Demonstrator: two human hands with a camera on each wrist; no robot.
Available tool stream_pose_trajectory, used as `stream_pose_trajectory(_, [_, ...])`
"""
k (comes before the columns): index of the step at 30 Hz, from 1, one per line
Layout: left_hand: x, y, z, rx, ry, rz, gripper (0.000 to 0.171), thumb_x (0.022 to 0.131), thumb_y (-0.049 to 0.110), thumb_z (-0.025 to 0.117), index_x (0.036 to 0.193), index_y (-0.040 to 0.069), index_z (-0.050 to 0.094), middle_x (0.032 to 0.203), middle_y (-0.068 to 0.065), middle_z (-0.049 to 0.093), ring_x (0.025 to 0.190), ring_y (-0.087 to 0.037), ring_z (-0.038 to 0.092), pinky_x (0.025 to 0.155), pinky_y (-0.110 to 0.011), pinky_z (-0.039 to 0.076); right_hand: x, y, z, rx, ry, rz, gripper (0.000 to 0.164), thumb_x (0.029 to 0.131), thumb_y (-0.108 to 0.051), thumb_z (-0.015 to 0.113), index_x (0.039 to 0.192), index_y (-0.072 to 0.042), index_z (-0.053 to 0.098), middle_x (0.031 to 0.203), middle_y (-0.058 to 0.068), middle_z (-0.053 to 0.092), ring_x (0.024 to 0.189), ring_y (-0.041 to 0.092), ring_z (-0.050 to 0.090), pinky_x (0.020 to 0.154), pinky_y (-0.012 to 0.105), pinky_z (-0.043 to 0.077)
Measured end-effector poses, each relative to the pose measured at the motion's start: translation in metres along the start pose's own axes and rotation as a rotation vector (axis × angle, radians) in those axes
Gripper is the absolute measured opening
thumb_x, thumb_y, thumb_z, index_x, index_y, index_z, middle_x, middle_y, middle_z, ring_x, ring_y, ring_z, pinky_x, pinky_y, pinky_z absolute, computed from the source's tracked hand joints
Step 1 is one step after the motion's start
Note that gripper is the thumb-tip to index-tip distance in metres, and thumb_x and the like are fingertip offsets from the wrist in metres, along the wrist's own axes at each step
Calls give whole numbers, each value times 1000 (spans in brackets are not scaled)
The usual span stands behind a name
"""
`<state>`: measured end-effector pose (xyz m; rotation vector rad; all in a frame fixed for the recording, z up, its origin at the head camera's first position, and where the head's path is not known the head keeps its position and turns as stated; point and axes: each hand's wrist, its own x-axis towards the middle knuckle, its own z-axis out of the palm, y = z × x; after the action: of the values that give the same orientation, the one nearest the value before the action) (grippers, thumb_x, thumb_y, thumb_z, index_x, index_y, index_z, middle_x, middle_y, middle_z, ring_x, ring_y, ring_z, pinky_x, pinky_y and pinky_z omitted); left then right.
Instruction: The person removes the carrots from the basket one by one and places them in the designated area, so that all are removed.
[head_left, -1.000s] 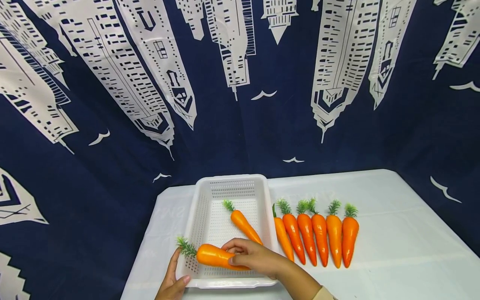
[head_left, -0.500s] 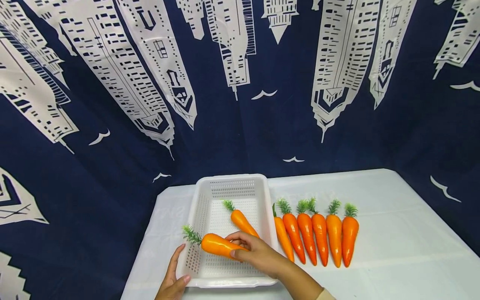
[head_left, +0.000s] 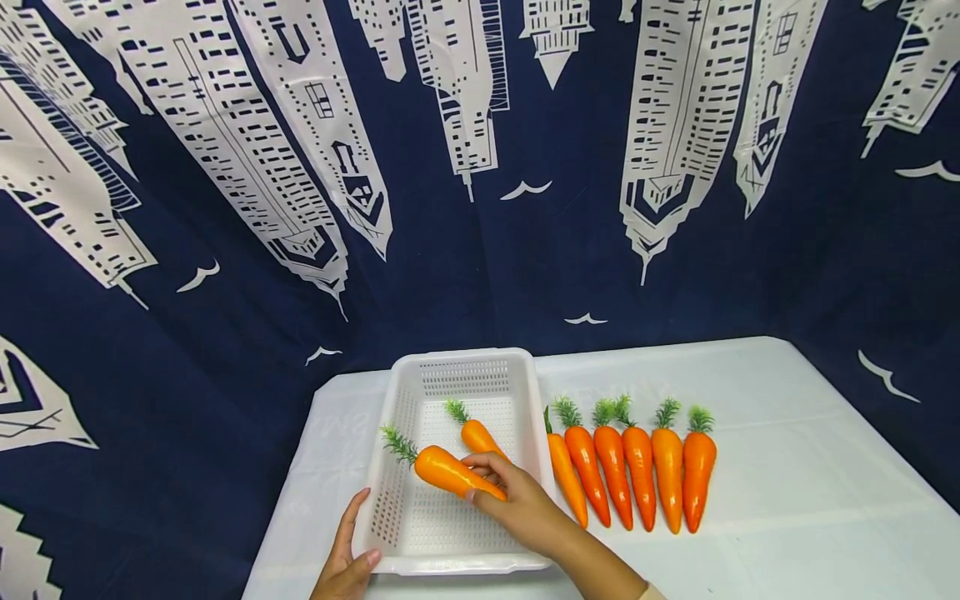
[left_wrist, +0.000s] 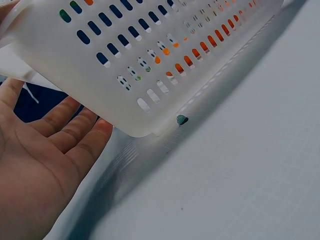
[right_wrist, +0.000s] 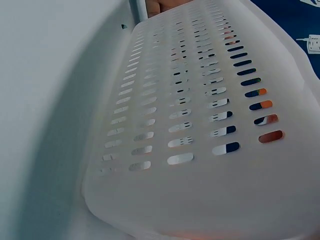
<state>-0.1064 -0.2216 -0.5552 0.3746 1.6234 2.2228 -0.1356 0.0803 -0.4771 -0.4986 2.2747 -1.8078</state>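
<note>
In the head view my right hand (head_left: 521, 504) pinches an orange carrot (head_left: 444, 471) by its thin lower part, above the white perforated basket (head_left: 457, 566). Its green top points up and left, toward the basket's left side. Another carrot (head_left: 477, 435) lies inside the basket, its lower part hidden behind my right hand. At the near left corner my left hand (head_left: 343, 560) holds the basket, thumb on the rim and fingers along the outer side. The left wrist view has the palm of the left hand (left_wrist: 35, 165) beside the basket wall (left_wrist: 55, 60).
To the right of the basket lies a row of several carrots (head_left: 639, 479), tops pointing away from me. The white-covered table (head_left: 810, 483) ends at a dark blue cloth (head_left: 450, 275) printed with white buildings. Basket wall (right_wrist: 150, 195) fills most of the right wrist view.
My right hand has moved the held carrot up and to the right, farther into the basket's outline, and tilted it more steeply. The left hand stays at the corner, its index finger off the carrot's leaves.
</note>
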Motion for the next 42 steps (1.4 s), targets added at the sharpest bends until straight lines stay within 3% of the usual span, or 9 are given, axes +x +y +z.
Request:
stream_pose_trajectory(6, [-2, -1, -1, -13, -40, 44, 85, 99, 4, 44, 158, 27, -12, 152, 16, 13, 134, 10, 38, 110, -19, 39, -2, 1, -1, 63, 90, -1, 39, 96, -25, 67, 134, -21, 57, 119, 6, 62, 104, 14, 60, 86, 23, 52])
stream_pose_trajectory(10, [-3, -1, 0, -13, -46, 61, 85, 99, 3, 44, 158, 26, -12, 152, 18, 16, 136, 9, 38, 111, -19, 38, -3, 0, -1, 98, 156, 8, 41, 97, -25, 67, 135, -18, 57, 121, 8, 61, 104, 14, 60, 86, 23, 52])
stream_pose_trajectory(20, [-3, 1, 0, -14, -73, 66, 85, 100, 2, 42, 158, 27, -15, 152, 18, 13, 135, 11, 36, 111, -17, 36, -4, 1, -1, 143, 304, -18, 37, 97, -20, 68, 132, -25, 58, 118, 3, 62, 102, 14, 62, 87, 24, 52])
stream_pose_trajectory(27, [-3, 0, -1, -15, -80, 64, 85, 100, 2, 42, 157, 26, -17, 152, 19, 11, 135, 12, 36, 111, -17, 36, -5, 4, -1, 234, 391, -68, 39, 98, -14, 64, 136, -18, 55, 122, 7, 59, 104, 15, 60, 88, 24, 52])
stream_pose_trajectory(35, [-1, 1, 2, 5, -11, 27, 87, 98, 5, 46, 159, 27, -12, 153, 9, 5, 133, 14, 38, 109, -16, 38, -9, 6, -5, 219, 517, -137, 40, 99, -12, 63, 137, -17, 54, 121, 6, 59, 105, 13, 60, 88, 20, 51])
stream_pose_trajectory(42, [-2, 5, 2, 37, -3, -6, 88, 99, 6, 46, 158, 27, -16, 153, -1, -11, 130, 17, 38, 108, -16, 39, -16, 11, -16, 197, 579, -114, 41, 99, -9, 62, 139, -13, 52, 122, 6, 57, 107, 10, 59, 88, 17, 51])
